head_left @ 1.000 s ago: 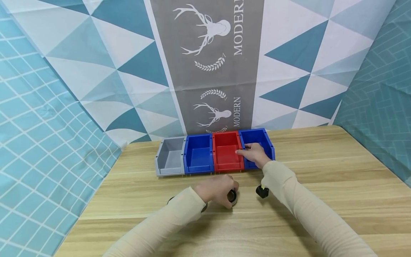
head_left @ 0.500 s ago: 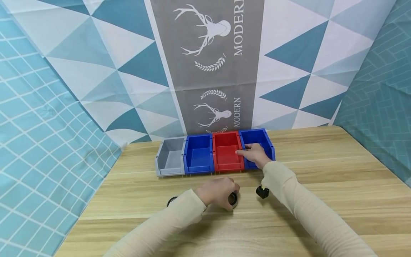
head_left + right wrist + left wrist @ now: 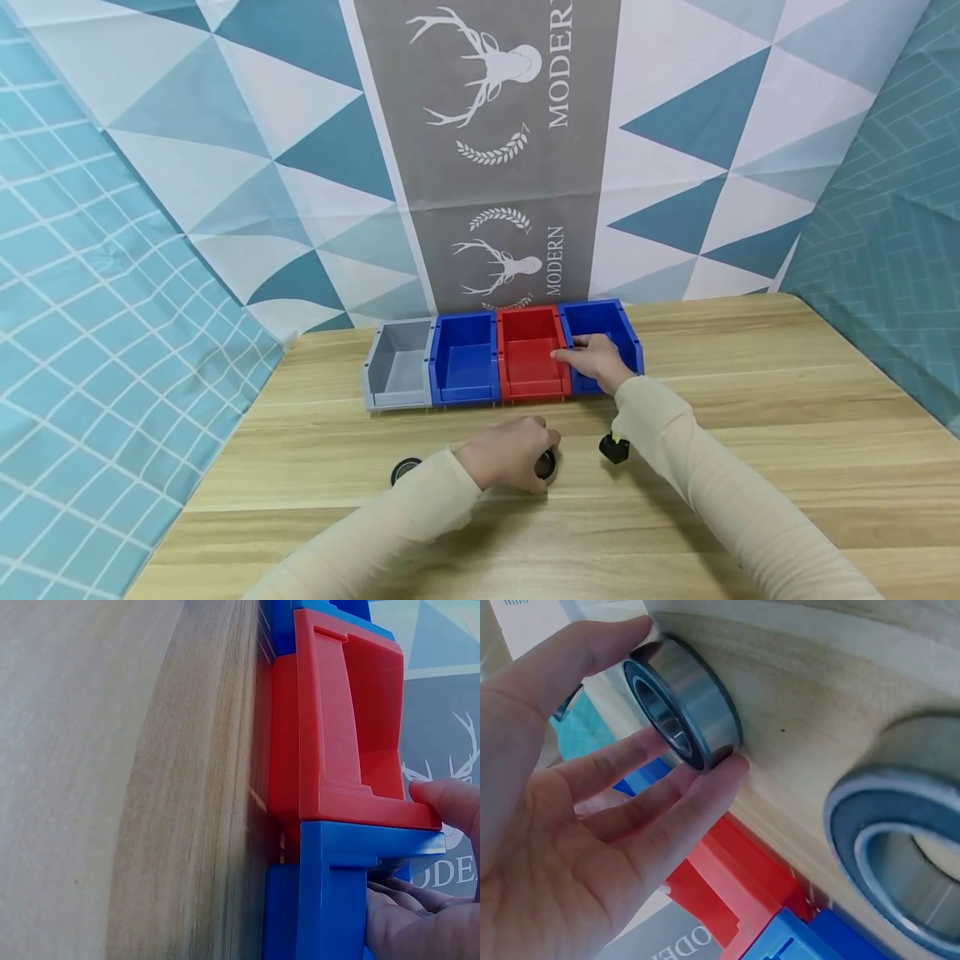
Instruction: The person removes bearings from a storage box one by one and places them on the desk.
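Behind the wooden table point(image 3: 750, 417) hangs a cloth with blue triangles and a grey band with deer heads. My left hand point(image 3: 504, 454) lies low over the table, palm turned to the right, and it pinches a steel ball bearing point(image 3: 681, 701) on its edge between the thumb and the fingertips point(image 3: 727, 769); the bearing touches the wood. A second bearing point(image 3: 900, 840) lies flat just beside this hand, on its left side. A small black part point(image 3: 613, 448) sits to the right of the left hand, close under my right sleeve.

My right arm is stretched forward. My right hand point(image 3: 596, 358) rests on the right blue bin point(image 3: 630, 333), fingers curled inside it, thumb point(image 3: 442, 799) on the wall of the red bin point(image 3: 528, 358). Further left stand another blue bin point(image 3: 463, 362) and a grey bin point(image 3: 397, 367).
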Demonstrator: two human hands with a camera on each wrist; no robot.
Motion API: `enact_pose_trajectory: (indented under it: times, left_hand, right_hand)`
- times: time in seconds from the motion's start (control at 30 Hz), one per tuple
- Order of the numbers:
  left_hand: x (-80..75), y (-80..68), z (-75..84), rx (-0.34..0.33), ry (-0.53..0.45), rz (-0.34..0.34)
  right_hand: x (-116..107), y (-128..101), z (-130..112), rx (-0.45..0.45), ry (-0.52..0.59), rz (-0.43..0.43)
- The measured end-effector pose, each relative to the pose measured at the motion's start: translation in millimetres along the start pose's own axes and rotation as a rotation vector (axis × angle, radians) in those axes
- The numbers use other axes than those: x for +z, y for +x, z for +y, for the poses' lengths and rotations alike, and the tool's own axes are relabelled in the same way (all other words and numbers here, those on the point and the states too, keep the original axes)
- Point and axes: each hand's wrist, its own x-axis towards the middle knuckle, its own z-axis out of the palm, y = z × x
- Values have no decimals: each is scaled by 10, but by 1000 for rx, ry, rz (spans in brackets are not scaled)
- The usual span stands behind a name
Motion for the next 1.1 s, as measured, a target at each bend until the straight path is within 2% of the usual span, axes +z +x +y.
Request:
enact_pose_trajectory:
  times: [0.17, 0.3, 0.47, 0.57, 0.7, 0.9, 1.1]
  left_hand:
    - [-57, -4, -42, 14, -52, 26]
    - [-176, 24, -117, 19, -78, 94]
    - [-312, 105, -238, -36, -98, 208]
    - [-358, 155, -302, -90, -131, 247]
    - [-398, 217, -372, -157, -184, 268]
    - [-484, 361, -429, -183, -254, 296]
    - [-546, 522, -440, -259, -332, 263]
  right_hand:
    - [6, 2, 8, 8, 4, 1]
    - [4, 4, 14, -5, 11, 0]
    - [1, 16, 19, -25, -1, 14]
    - [13, 23, 24, -27, -4, 22]
    - [33, 22, 13, -26, -20, 31]
    - [2, 22, 6, -26, -31, 27]
    - [-59, 22, 31, -7, 36, -29]
